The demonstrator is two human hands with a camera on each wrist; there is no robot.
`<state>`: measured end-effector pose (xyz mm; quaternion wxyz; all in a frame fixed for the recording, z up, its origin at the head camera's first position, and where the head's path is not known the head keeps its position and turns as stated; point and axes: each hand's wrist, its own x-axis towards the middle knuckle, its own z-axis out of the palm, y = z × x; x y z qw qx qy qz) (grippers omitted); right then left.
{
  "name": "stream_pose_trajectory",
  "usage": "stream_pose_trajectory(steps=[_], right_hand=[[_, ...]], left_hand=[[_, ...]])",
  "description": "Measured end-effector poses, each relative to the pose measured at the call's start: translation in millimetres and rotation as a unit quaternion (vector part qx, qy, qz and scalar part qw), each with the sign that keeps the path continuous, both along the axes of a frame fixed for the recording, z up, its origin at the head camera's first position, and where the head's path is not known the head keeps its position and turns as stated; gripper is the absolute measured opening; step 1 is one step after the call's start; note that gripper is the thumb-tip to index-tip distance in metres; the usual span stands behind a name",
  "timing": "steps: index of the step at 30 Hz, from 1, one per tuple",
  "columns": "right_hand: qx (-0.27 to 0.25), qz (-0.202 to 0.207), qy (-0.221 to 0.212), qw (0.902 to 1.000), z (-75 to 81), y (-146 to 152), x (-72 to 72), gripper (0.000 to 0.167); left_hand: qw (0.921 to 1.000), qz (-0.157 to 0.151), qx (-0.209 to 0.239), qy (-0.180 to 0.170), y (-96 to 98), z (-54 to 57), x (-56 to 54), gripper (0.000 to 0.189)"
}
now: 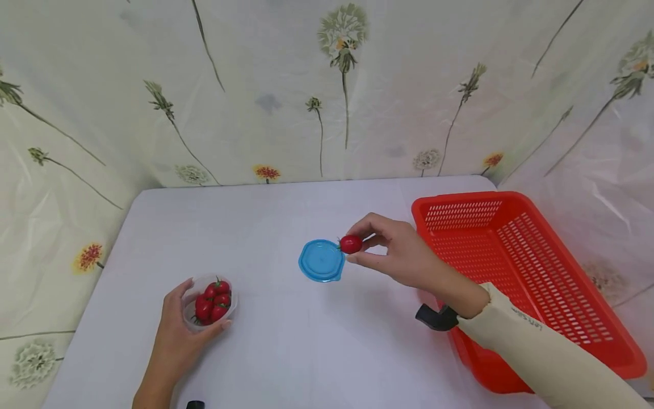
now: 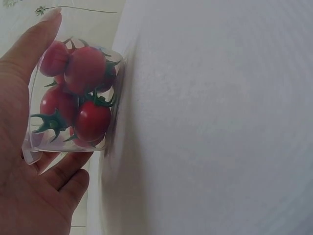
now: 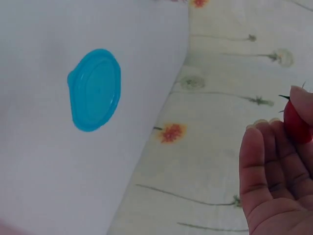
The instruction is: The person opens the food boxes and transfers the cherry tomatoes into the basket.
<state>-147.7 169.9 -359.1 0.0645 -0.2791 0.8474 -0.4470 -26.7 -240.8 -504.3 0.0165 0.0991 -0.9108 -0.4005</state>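
Observation:
My left hand [image 1: 176,336] is curled round a small clear plastic container [image 1: 233,296], thumb on one side and fingers on the other. Several red cherry tomatoes [image 1: 204,309] with green stems fill it; the left wrist view shows the tomatoes [image 2: 93,120] through the clear wall. Between thumb and fingertips, my right hand [image 1: 401,250] pinches a single cherry tomato [image 1: 350,244], its stem pointing left. This tomato is held up near the right edge of a blue lid [image 1: 322,260]. The lid lies flat on the white table, apart from the container.
To the right stands a large red plastic basket [image 1: 557,267] with slotted sides, partly behind my right forearm. A white-covered table [image 1: 265,352] carries everything. Flower-printed sheeting [image 1: 286,125] hangs along its far edge and sides.

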Motion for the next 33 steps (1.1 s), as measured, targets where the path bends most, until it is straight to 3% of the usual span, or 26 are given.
stream_pose_trajectory(steps=[10,15,22,33], right_hand=[[0.019,-0.095,-0.04,0.9945,-5.0,55.4,6.8,0.039],[0.043,-0.163,-0.042,0.9847,-14.1,93.3,6.2,0.039],[0.094,-0.234,-0.035,0.967,-29.5,134.3,-9.8,0.05],[0.15,-0.234,-0.038,0.96,-69.9,174.0,-40.3,0.051]], left_hand=[[0.9999,0.005,0.009,-0.005,-0.7,-4.1,0.9,0.123],[1.0,0.001,0.005,-0.002,-1.8,-3.3,0.0,0.122],[1.0,0.004,-0.003,-0.003,-1.4,-1.7,-1.7,0.121],[1.0,0.005,0.003,-0.008,-1.8,-1.0,-2.5,0.121]])
